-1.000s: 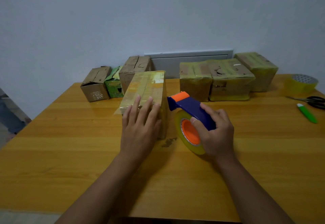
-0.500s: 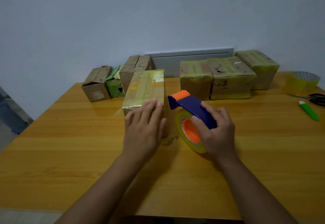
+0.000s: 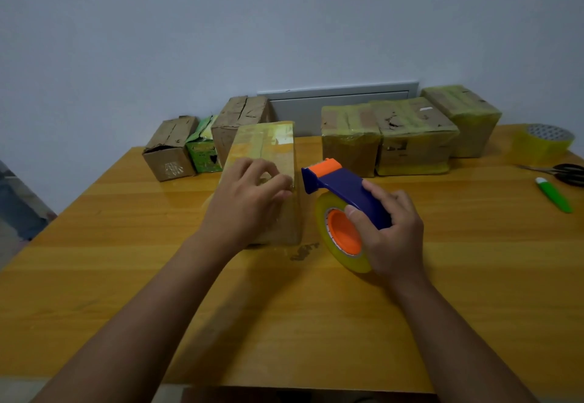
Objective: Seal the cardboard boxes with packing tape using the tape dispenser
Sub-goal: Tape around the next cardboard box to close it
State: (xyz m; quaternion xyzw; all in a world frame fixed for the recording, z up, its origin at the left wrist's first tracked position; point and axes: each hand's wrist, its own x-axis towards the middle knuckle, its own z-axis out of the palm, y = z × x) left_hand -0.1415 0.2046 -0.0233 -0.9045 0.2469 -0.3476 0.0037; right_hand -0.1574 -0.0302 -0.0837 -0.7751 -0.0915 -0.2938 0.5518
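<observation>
A long cardboard box point(image 3: 265, 143), its top covered in yellowish tape, lies end-on in the middle of the wooden table point(image 3: 474, 276). My left hand point(image 3: 249, 200) rests on its near end with the fingers curled and their tips at the top right edge. Just right of the box, my right hand point(image 3: 392, 235) grips the handle of the blue and orange tape dispenser point(image 3: 344, 181). Its yellowish tape roll point(image 3: 322, 222) stands on edge on the table, and its orange nose points at the box's right side, a small gap apart.
Two untaped boxes point(image 3: 170, 146) point(image 3: 240, 114) and a green carton point(image 3: 202, 149) stand at the back left. Three taped boxes point(image 3: 414, 133) line the back right. A spare tape roll point(image 3: 543, 143), scissors point(image 3: 565, 171) and a green cutter point(image 3: 554, 195) lie far right.
My left hand went from lying flat on the box top to curled fingers at the top right edge. The dispenser and my right hand have barely moved.
</observation>
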